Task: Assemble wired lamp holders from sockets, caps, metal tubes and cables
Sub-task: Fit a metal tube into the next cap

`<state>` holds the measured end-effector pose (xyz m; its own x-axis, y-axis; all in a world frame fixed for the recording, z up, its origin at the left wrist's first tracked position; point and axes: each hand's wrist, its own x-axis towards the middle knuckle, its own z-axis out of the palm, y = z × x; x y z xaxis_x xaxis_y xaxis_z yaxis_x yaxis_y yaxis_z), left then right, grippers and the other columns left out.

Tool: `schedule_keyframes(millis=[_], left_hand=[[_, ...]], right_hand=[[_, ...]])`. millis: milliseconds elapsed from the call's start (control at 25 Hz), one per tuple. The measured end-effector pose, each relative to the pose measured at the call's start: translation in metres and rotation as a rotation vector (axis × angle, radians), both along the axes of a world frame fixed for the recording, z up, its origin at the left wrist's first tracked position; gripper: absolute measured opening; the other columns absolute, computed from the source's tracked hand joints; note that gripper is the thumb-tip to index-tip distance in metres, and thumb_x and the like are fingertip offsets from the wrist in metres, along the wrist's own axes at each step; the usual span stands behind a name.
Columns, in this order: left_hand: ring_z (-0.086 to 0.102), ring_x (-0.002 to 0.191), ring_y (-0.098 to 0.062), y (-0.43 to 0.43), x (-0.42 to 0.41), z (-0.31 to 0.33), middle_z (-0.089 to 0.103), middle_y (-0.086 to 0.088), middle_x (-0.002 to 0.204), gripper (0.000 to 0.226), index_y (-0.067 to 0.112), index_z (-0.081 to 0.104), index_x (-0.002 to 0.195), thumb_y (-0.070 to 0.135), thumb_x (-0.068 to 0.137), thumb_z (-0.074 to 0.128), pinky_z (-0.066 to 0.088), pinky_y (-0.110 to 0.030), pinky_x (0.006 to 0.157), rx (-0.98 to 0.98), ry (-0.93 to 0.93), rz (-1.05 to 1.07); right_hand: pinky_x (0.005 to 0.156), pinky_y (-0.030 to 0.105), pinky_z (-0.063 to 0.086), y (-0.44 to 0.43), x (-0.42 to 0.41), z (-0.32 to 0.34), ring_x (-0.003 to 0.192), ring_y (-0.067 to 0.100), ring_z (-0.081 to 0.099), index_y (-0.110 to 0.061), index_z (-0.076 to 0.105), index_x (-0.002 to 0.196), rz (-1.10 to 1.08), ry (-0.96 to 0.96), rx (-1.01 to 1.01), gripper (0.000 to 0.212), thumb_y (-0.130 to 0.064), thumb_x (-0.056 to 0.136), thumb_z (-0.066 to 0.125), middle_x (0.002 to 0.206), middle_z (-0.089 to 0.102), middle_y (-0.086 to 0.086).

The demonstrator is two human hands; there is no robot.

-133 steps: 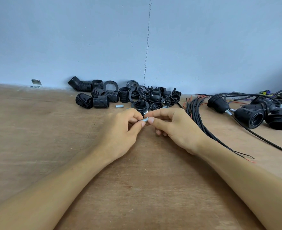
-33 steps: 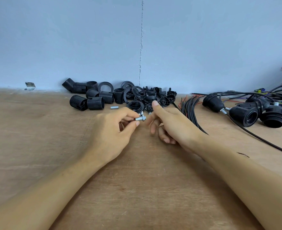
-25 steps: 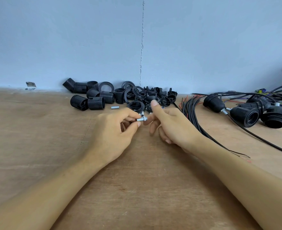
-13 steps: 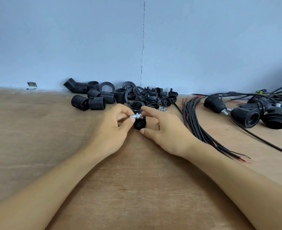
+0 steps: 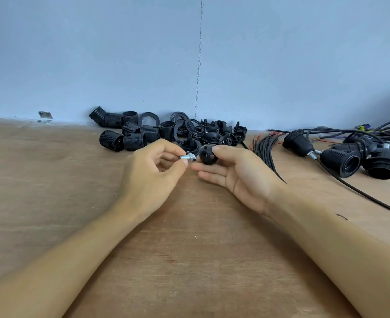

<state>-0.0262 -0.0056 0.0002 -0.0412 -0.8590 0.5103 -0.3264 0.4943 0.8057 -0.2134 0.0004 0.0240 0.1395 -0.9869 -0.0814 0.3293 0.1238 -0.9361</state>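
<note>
Above the table (image 5: 189, 260), I see the left hand (image 5: 150, 177) pinching the tube (image 5: 188, 156) between thumb and forefinger; just beside it, the right hand (image 5: 240, 177) holds the cap (image 5: 208, 155), seemingly thumb against fingertip.

This looks like a small assembly workshop: a bare plywood table (image 5: 51, 180) stands against a plain blue wall (image 5: 97, 53). Loose black sockets (image 5: 134, 141) and caps (image 5: 221, 134) lie heaped at the wall, with a bundle of cut cables (image 5: 264, 148) and wired holders (image 5: 341, 161) to the right.
</note>
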Motion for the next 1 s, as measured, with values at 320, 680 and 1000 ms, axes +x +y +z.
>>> schedule_keyframes(millis=[320,680,1000], left_hand=[[0.068,0.066,-0.007,0.0078,-0.0070,-0.0002,0.072,0.015,0.075,0.023,0.030,0.074,0.090,0.008,0.085,0.079,0.046,-0.009,0.055,-0.187,-0.089,0.060],[0.070,0.071,-0.005,0.0090,-0.0064,0.0015,0.073,0.019,0.080,0.022,0.029,0.075,0.093,0.009,0.086,0.080,0.049,-0.010,0.058,-0.214,-0.113,0.056],[0.073,0.073,-0.005,0.0052,-0.0047,-0.0020,0.075,0.015,0.080,0.025,0.033,0.074,0.091,0.009,0.085,0.081,0.052,-0.014,0.064,-0.136,-0.099,0.016]], right_hand=[[0.088,0.035,0.060,0.0039,0.0024,-0.0020,0.102,0.026,0.074,0.000,0.068,0.109,0.041,0.067,-0.041,0.025,-0.020,0.104,0.054,0.105,0.077,0.012],[0.082,0.031,0.061,0.0047,0.0030,-0.0035,0.100,0.026,0.074,-0.008,0.067,0.088,0.055,0.096,-0.047,0.016,-0.022,0.096,0.065,0.098,0.077,0.009],[0.068,0.029,0.061,0.0050,-0.0010,0.0040,0.077,0.025,0.075,-0.012,0.065,0.120,0.084,0.132,-0.004,0.045,-0.037,0.084,0.076,0.108,0.073,0.005]])
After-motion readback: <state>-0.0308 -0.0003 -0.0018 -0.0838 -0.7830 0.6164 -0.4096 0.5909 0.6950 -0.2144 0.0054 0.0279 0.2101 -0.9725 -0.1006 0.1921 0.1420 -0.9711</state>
